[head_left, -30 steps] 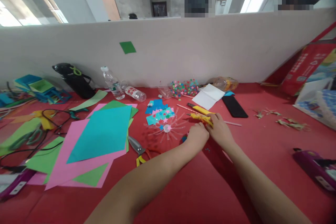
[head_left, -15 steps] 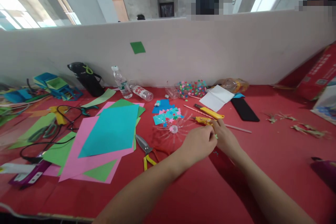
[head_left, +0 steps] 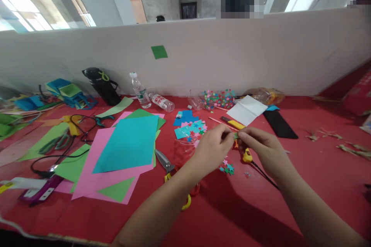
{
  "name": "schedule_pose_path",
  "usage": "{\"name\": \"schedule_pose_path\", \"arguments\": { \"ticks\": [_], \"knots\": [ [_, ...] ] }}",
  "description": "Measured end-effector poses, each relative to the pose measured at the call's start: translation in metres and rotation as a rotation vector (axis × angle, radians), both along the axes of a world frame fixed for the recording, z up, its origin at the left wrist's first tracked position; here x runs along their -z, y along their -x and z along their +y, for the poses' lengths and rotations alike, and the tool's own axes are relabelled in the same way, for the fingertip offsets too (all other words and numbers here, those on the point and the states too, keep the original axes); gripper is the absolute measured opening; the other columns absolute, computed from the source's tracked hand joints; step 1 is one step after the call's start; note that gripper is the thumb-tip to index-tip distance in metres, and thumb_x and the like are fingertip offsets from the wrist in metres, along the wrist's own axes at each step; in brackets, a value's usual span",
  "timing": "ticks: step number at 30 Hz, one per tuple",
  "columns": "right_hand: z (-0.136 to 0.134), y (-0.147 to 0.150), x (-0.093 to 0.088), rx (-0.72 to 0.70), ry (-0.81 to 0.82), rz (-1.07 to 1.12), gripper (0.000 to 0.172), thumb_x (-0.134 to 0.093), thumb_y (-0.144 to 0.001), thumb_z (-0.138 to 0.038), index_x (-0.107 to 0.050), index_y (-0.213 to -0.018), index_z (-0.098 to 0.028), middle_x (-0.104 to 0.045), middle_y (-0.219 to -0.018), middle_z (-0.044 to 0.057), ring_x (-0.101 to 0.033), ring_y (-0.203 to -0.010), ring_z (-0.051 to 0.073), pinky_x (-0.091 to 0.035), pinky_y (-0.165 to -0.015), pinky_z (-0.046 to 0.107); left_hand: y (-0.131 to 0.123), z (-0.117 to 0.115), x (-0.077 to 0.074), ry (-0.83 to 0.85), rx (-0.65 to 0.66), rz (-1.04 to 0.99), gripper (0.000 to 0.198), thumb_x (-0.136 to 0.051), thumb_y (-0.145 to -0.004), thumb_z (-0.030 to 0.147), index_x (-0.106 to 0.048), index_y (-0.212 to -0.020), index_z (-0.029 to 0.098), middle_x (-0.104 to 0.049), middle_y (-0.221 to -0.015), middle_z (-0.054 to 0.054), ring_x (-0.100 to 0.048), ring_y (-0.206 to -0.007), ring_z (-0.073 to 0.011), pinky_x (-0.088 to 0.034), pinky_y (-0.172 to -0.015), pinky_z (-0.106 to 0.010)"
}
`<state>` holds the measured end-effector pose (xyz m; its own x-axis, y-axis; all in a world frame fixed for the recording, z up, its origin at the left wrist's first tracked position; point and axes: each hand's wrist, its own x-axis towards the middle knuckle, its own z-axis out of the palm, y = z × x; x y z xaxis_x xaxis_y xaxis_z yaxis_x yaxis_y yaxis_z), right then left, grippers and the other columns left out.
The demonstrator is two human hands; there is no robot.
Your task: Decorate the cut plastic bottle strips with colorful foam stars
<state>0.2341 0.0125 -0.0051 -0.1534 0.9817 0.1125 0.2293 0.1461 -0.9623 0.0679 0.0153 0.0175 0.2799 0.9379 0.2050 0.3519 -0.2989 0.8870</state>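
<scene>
Nearest the camera, both forearms are reaching out over the red table cover (head_left: 232, 208); the left hand (head_left: 213, 148) and the right hand (head_left: 263, 148) are meeting fingertip to fingertip above it, each one pinching closed on the same tiny green scrap (head_left: 236, 136), which is being held in the air between them, clear of the cloth; its exact shape is too small to tell. Just under the right hand a yellow tool (head_left: 247, 157) with a black cord is lying untouched; beside it a few loose paper stars (head_left: 227, 168) are sitting on the cloth. To the left, yellow-handled shears (head_left: 168, 164) are resting near the edge of a teal sheet (head_left: 130, 142) stacked on a pink sheet (head_left: 95, 173); both sheets are looking whole and uncut. A little farther, blue scraps mixed with stars (head_left: 189, 127) are lying beyond the hands, with a yellow knife (head_left: 233, 123), a white paper (head_left: 246, 110) and a black phone (head_left: 279, 123) to their right. Against the white partition (head_left: 203, 58) a heap of cut stars (head_left: 218, 98) and two water bottles (head_left: 140, 90) are waiting; judging by that heap, much cutting is done, while the handling of single pieces is under way.
</scene>
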Motion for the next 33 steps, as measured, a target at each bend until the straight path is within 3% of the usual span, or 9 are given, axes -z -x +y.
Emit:
{"name": "schedule_pose_path", "arguments": {
  "ticks": [3, 12, 17, 23, 29, 31, 33],
  "knots": [
    [0.005, 0.007, -0.005, -0.005, 0.025, 0.004, 0.027, -0.063, -0.08, -0.048, -0.061, -0.075, -0.021, -0.058, -0.062, 0.0, -0.054, -0.056, 0.014, -0.043, -0.047, 0.023, 0.006, 0.003, -0.003, 0.007, -0.009, -0.019, 0.016, -0.046, -0.087, 0.023, -0.052, -0.073, 0.019, -0.054, -0.068, 0.003, -0.048, -0.063, -0.0105, -0.036, -0.059, -0.024],
    [0.008, 0.007, 0.005, -0.012, 0.093, 0.023, 0.018, -0.062, -0.081, -0.039, -0.058, -0.075, -0.022, -0.055, -0.061, -0.001, -0.051, -0.053, 0.013, -0.04, -0.042, 0.022, 0.015, 0.005, 0.003, 0.179, 0.175, -0.174, 0.014, -0.049, -0.086, 0.023, -0.051, -0.073, 0.018, -0.052, -0.064, 0.005, -0.045, -0.052, -0.0057, -0.036, -0.052, -0.02],
    [0.01, 0.009, 0.004, -0.062, 0.173, 0.049, 0.018, -0.063, -0.078, -0.038, -0.056, -0.073, -0.022, -0.054, -0.058, -0.002, -0.049, -0.051, 0.012, -0.035, -0.041, 0.021, 0.014, 0.009, 0.008, 0.24, 0.174, -0.171, 0.012, -0.048, -0.081, 0.016, -0.052, -0.07, 0.018, -0.048, -0.058, 0.007, -0.041, -0.048, -0.0048, -0.03, -0.047, -0.02],
    [0.011, 0.013, -0.001, -0.13, 0.155, 0.111, 0.016, -0.061, -0.079, -0.033, -0.055, -0.071, -0.02, -0.053, -0.057, -0.004, -0.047, -0.048, 0.01, -0.035, -0.042, 0.02, 0.014, 0.012, 0.007, 0.256, 0.134, -0.175, 0.012, -0.05, -0.078, 0.016, -0.051, -0.066, 0.017, -0.049, -0.058, 0.006, -0.042, -0.049, -0.0053, -0.031, -0.048, -0.02],
    [0.01, 0.007, -0.004, -0.138, 0.058, -0.137, 0.024, -0.055, -0.084, -0.043, -0.053, -0.072, -0.021, -0.049, -0.057, -0.004, -0.046, -0.048, 0.01, -0.038, -0.046, 0.022, 0.015, 0.011, 0.007, 0.21, 0.118, -0.142, 0.015, -0.052, -0.081, 0.022, -0.052, -0.066, 0.017, -0.051, -0.059, 0.005, -0.044, -0.053, -0.0071, -0.034, -0.051, -0.021],
    [0.016, -0.004, 0.0, -0.12, 0.043, -0.341, 0.03, -0.05, -0.087, -0.049, -0.056, -0.078, -0.021, -0.053, -0.061, -0.002, -0.051, -0.052, 0.012, -0.039, -0.05, 0.024, 0.016, 0.012, 0.007, 0.18, 0.085, -0.168, 0.017, -0.051, -0.082, 0.023, -0.049, -0.065, 0.018, -0.048, -0.058, 0.006, -0.043, -0.051, -0.0065, -0.034, -0.05, -0.021],
    [0.025, -0.018, 0.009, -0.031, 0.056, -0.705, 0.035, -0.047, -0.088, -0.052, -0.058, -0.076, -0.021, -0.058, -0.064, 0.002, -0.056, -0.056, 0.016, -0.036, -0.051, 0.025, 0.021, 0.014, 0.006, 0.165, 0.045, -0.195, 0.019, -0.05, -0.084, 0.026, -0.046, -0.066, 0.019, -0.046, -0.057, 0.007, -0.042, -0.048, -0.0062, -0.035, -0.049, -0.021]
  ]
}}
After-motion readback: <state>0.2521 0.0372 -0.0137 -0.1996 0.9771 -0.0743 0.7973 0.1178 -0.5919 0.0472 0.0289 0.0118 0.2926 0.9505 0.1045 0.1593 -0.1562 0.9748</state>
